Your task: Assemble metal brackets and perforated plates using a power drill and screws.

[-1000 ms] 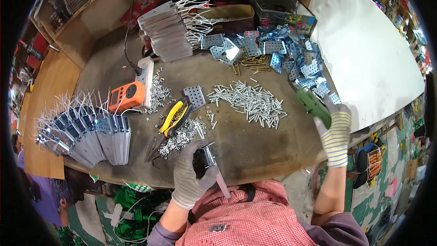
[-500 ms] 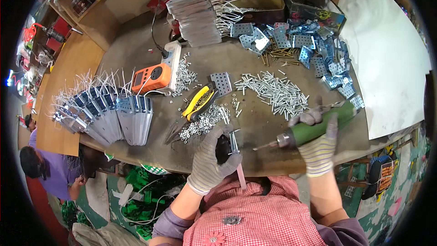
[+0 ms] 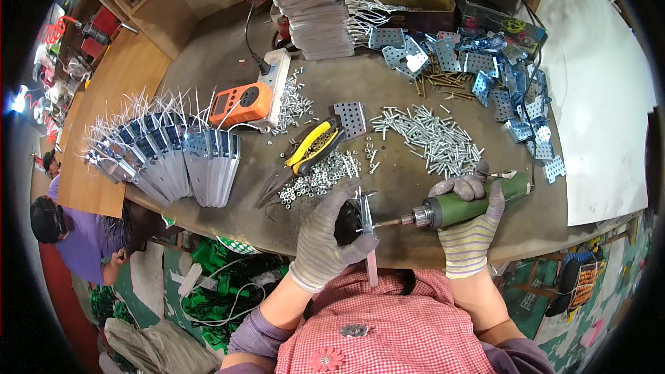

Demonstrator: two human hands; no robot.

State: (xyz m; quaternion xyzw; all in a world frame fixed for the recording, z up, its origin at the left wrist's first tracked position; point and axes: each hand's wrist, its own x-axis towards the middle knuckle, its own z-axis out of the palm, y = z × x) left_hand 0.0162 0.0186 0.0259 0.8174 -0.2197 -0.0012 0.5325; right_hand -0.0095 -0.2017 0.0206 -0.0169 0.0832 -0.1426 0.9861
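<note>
The left hand [image 3: 325, 239] is closed around a small metal bracket assembly [image 3: 363, 216], held upright at the near worktop [image 3: 228, 76] edge. The right hand [image 3: 471, 225] is wrapped around a green electric screwdriver [image 3: 460, 208], its long axis lying sideways, bit tip touching the bracket's right side. Loose screws [image 3: 429, 138] and yellow pliers [image 3: 312, 147] lie beyond, clear.
</note>
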